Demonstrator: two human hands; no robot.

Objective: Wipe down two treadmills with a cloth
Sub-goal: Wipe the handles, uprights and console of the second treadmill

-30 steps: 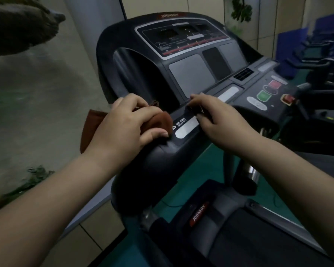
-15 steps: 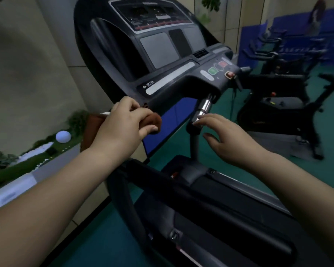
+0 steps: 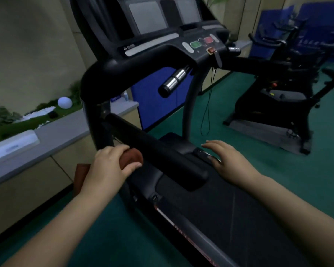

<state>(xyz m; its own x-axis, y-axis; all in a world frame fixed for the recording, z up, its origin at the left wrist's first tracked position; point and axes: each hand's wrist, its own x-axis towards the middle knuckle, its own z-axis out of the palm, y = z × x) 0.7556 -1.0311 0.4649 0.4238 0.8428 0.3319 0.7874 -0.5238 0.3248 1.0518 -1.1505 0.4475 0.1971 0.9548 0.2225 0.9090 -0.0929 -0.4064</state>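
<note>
The left hand (image 3: 112, 168) grips a brown cloth (image 3: 130, 158), pressing it on the treadmill's (image 3: 210, 205) black side rail (image 3: 158, 151), low by the upright. The right hand (image 3: 228, 160) hovers empty, fingers loosely spread, over the deck.

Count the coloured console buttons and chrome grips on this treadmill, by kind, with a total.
Green button: 1
Red button: 1
Orange safety key: 1
Chrome grips: 2
Total: 5
</note>
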